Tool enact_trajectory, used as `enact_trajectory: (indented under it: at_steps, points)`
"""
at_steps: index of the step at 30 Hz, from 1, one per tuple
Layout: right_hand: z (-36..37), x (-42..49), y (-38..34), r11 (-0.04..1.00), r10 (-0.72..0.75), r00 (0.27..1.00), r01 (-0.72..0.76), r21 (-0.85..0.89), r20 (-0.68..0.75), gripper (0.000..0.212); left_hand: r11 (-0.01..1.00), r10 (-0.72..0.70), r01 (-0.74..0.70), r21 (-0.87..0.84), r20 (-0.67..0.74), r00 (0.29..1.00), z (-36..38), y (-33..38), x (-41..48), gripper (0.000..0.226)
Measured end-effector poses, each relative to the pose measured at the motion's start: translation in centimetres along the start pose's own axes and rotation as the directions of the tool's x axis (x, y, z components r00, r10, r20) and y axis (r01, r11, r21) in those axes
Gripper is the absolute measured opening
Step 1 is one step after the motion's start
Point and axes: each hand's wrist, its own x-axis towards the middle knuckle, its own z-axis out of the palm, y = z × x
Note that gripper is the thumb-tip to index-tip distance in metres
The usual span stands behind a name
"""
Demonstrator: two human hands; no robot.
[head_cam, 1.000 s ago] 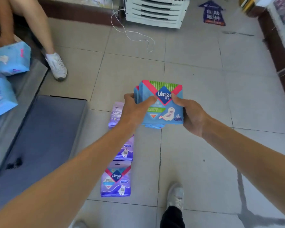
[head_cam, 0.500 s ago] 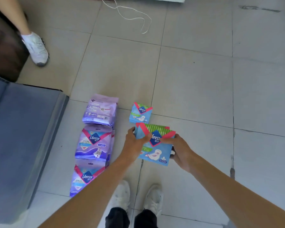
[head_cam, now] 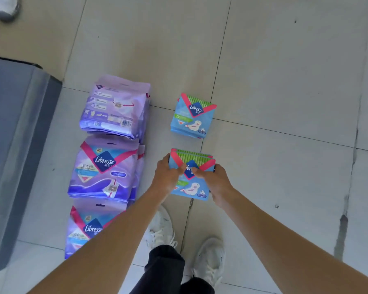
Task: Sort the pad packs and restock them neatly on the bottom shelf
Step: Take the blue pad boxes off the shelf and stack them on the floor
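The tiled floor point(head_cam: 285, 81) fills most of your view, and the grey shelf point(head_cam: 13, 145) runs along its left edge. Just right of the shelf, three stacks of purple packs lie in a row from far to near. The far stack point(head_cam: 115, 107) lies back side up, the middle stack point(head_cam: 106, 170) shows its front, and the near stack point(head_cam: 85, 228) is partly hidden by your left forearm. Right of that row you hold a bundle of blue packs point(head_cam: 191, 187) low over the floor; whether it touches the tiles cannot be told. Your left hand point(head_cam: 168, 177) grips its left side and your right hand point(head_cam: 215, 181) its right side, both thumbs pressed on the front face. A second blue stack point(head_cam: 192, 116) rests on the floor just beyond the bundle, apart from it. Your white shoes point(head_cam: 210, 257) stand near the bottom of the view, and another person's shoe point(head_cam: 3, 7) shows at the far left corner.
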Motion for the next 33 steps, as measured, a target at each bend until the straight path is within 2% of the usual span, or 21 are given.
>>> enact_trajectory:
  at_steps: [3,5,10,12,16,19,23,25,27,29,33]
  points:
    - [1.3,4.3,1.5,1.0,-0.001,0.998,0.0,-0.013,-0.068,0.038,1.0,-0.016,0.017,0.023,-0.029,0.999,-0.4,-2.2,4.0,0.047]
    - [2.1,7.3,2.6,1.0,-0.013,0.994,0.012,-0.01,-0.104,0.042,0.999,-0.02,0.023,0.037,-0.081,0.997,-0.6,-3.3,6.4,0.065]
    - [3.3,12.3,4.0,0.998,-0.046,0.978,0.036,-0.055,-0.203,0.048,0.993,-0.013,0.031,0.11,-0.159,0.987,-0.2,-4.1,9.9,0.04]
    - [3.6,13.4,4.6,0.997,-0.032,0.976,0.018,-0.07,-0.216,0.053,0.992,-0.03,0.049,0.119,-0.157,0.987,0.0,-4.8,11.0,0.04]
    - [3.8,14.4,5.4,0.995,-0.027,0.971,0.004,-0.095,-0.238,0.083,0.985,-0.046,0.07,0.157,-0.153,0.987,0.4,-6.6,12.3,0.05]
    - [4.1,14.1,4.5,0.996,0.003,0.969,-0.024,-0.084,-0.246,0.081,0.985,-0.062,0.087,0.151,-0.163,0.985,0.5,-7.1,12.9,0.06]
    - [4.4,13.5,3.5,0.991,0.03,0.962,-0.064,-0.116,-0.271,0.066,0.976,-0.086,0.118,0.184,-0.175,0.981,0.5,-6.4,12.5,0.065]
    - [4.5,12.3,2.7,0.975,0.02,0.946,-0.089,-0.202,-0.323,0.073,0.956,-0.068,0.12,0.267,-0.198,0.978,0.4,-5.0,10.9,0.064]
    - [4.5,10.2,1.5,0.919,-0.046,0.931,-0.104,-0.381,-0.363,0.067,0.909,-0.007,0.085,0.408,-0.19,0.982,0.3,-3.1,8.4,0.059]
    - [4.3,7.6,-0.1,0.802,-0.168,0.925,-0.072,-0.593,-0.34,0.05,0.822,0.084,0.021,0.569,-0.157,0.984,-0.2,-1.4,5.9,0.056]
    - [4.6,1.6,-4.4,0.492,-0.329,0.94,0.086,-0.867,-0.094,0.041,0.644,0.242,-0.109,0.757,-0.067,0.968,-2.1,2.6,0.9,0.048]
